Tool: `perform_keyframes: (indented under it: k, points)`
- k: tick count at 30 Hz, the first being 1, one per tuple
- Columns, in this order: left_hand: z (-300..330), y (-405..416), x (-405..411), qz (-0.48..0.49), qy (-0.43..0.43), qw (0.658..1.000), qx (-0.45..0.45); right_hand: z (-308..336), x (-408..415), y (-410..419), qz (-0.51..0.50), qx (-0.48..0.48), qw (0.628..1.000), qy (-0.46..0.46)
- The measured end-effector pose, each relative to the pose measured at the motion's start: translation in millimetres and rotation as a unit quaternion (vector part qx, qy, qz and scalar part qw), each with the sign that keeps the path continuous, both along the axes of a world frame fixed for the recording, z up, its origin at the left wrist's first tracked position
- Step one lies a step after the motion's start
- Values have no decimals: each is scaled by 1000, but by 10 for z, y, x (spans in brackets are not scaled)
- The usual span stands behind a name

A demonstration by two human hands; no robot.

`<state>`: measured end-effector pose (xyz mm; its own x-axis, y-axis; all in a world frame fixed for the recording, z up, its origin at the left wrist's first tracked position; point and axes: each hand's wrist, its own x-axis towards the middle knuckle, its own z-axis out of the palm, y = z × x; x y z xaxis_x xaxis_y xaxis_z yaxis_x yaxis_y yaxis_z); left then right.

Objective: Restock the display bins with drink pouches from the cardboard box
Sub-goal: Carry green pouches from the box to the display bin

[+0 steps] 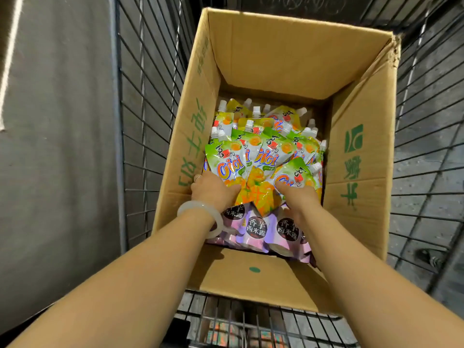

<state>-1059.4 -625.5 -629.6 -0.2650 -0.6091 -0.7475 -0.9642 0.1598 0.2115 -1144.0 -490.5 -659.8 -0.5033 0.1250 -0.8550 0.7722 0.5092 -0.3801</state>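
Observation:
An open cardboard box (356,156) sits inside a wire cart. It holds several green-and-orange drink pouches (271,149) with white caps, and several purple pouches (256,229) at the near end. Both my hands are inside the box. My left hand (213,190), with a pale bangle on the wrist, grips the near edge of the orange pouches at the left. My right hand (297,197) grips the pouches at the right, thumb on top. The fingers of both hands are hidden under the pouches.
The wire cart (150,101) surrounds the box on all sides, with its mesh walls close to the cardboard. A grey floor or wall surface (57,146) lies to the left. The box's near flap (251,275) hangs toward me.

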Motion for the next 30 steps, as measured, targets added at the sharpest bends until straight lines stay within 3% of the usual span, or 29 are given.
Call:
perform_keyframes:
  k: [7,14,19,24,30]
  points:
    - [-126,-55,-19,168,74,977,104,-187,71,-47,-115,0,993,-14]
    - [-117,-65,-15,89,54,991,84,-294,173,-232,-103,10,995,-13]
    - [-120,-177,27,125,81,978,146,-163,190,-294,-116,26,993,1]
    - [-162,-203,55,130,90,969,188,-63,215,-196,-130,-71,989,-7]
    - [120,-169,48,210,187,933,224,387,37,-172,-96,-155,983,22]
